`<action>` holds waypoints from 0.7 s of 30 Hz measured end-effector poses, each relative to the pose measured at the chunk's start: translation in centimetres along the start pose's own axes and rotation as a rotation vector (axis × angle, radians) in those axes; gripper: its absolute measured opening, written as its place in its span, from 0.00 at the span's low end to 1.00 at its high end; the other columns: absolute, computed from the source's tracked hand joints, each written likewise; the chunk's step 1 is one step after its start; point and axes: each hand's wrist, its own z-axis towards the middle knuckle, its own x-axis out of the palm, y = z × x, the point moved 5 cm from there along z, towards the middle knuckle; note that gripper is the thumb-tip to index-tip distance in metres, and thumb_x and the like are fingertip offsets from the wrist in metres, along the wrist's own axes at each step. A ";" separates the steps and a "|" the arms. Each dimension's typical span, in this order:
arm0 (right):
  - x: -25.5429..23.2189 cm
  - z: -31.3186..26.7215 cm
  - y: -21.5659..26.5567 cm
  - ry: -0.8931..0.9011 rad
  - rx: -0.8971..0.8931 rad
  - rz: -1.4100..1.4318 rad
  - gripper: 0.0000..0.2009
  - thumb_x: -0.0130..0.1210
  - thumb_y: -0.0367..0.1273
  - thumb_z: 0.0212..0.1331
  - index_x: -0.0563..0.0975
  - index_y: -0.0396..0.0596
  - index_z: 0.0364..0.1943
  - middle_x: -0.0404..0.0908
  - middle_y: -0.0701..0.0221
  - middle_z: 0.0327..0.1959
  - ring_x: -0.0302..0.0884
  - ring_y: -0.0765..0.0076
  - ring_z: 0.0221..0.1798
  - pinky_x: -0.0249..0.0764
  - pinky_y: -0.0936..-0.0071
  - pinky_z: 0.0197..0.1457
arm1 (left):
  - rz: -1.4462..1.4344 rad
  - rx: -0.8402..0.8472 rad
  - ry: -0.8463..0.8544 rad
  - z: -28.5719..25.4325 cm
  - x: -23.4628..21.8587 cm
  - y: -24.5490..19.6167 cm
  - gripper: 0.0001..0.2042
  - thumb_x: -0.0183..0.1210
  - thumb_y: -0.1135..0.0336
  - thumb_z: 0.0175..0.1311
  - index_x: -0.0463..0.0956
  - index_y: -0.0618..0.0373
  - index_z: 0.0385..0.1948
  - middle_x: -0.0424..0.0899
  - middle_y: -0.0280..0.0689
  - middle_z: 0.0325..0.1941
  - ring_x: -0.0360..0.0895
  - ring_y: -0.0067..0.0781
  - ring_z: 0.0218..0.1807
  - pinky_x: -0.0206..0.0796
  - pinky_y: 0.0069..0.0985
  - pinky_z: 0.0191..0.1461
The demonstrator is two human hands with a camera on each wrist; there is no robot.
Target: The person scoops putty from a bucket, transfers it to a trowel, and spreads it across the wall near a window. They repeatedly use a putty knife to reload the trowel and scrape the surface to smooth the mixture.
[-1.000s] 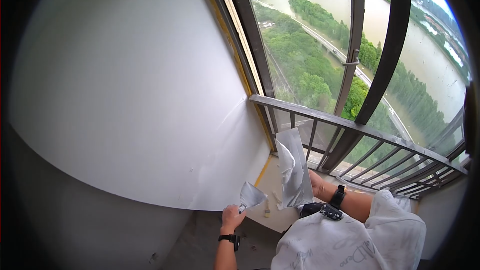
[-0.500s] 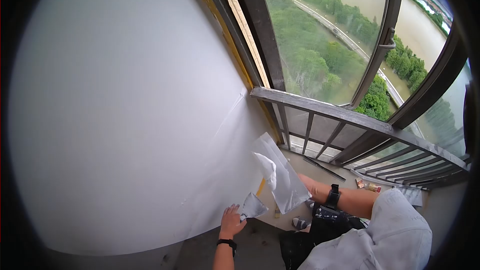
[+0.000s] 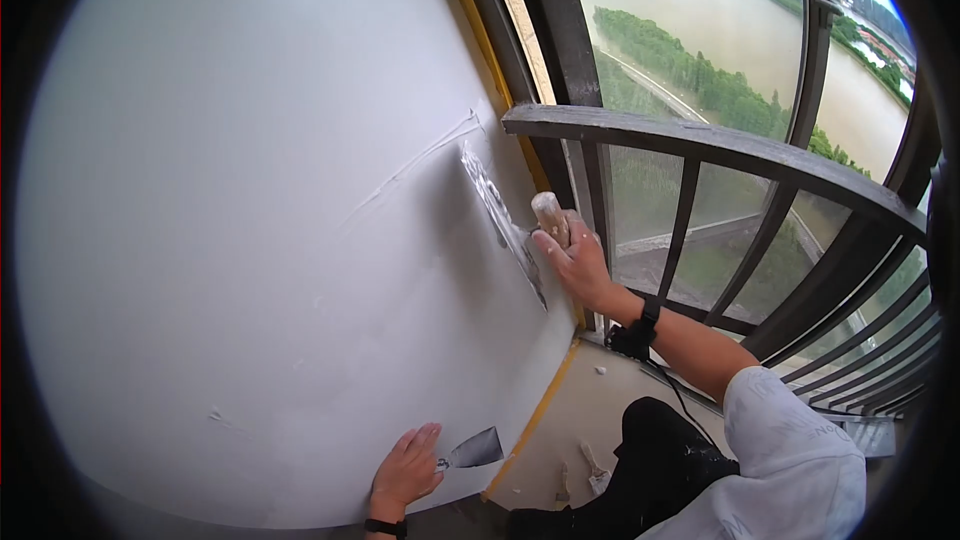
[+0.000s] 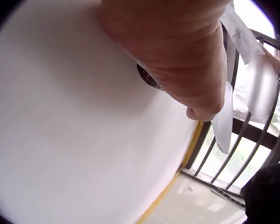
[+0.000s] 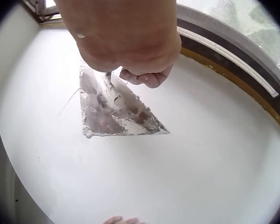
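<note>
My right hand (image 3: pixel 568 252) grips the wooden handle (image 3: pixel 548 216) of a wide plastering blade (image 3: pixel 497 218) and holds the blade flat against the white wall (image 3: pixel 250 200), just below the railing's end. In the right wrist view the same hand (image 5: pixel 130 51) is above the blade (image 5: pixel 116 114), which is smeared with grey-white putty. Low on the wall, my left hand (image 3: pixel 405 468) holds a small putty knife (image 3: pixel 472 449), its blade pointing right. The left wrist view is mostly filled by that hand (image 4: pixel 182 56) close up, so its grip is hidden there.
A dark metal railing (image 3: pixel 720 150) with vertical bars runs right from the wall corner, with a large window (image 3: pixel 700 30) behind it. Yellow tape (image 3: pixel 535 418) lines the wall's edge down to the concrete floor (image 3: pixel 610 410). A thin putty ridge (image 3: pixel 400 175) crosses the wall.
My right hand raised the wide blade from in front of my body and laid it on the wall by the railing. The left hand with the small knife moved lower along the wall.
</note>
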 end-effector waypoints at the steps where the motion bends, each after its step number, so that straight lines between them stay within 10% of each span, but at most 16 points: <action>1: 0.4 0.9 -0.4 -0.073 -0.061 -0.003 0.20 0.57 0.43 0.63 0.71 0.37 0.44 0.80 0.51 0.34 0.78 0.42 0.40 0.72 0.57 0.43 | 0.031 0.001 -0.027 0.1 -0.1 -0.3 0.15 0.61 0.49 0.49 0.81 0.50 0.28 0.72 0.32 0.66 0.62 0.26 0.70 0.45 0.33 0.75; 21: 3.6 6.2 -5.1 -0.652 -0.355 -0.403 0.17 0.57 0.44 0.62 0.73 0.41 0.34 0.79 0.56 0.21 0.81 0.48 0.26 0.78 0.60 0.29 | 0.107 -0.077 -0.143 -0.4 1.3 -2.8 0.13 0.63 0.53 0.47 0.74 0.49 0.16 0.74 0.26 0.65 0.66 0.23 0.68 0.53 0.33 0.71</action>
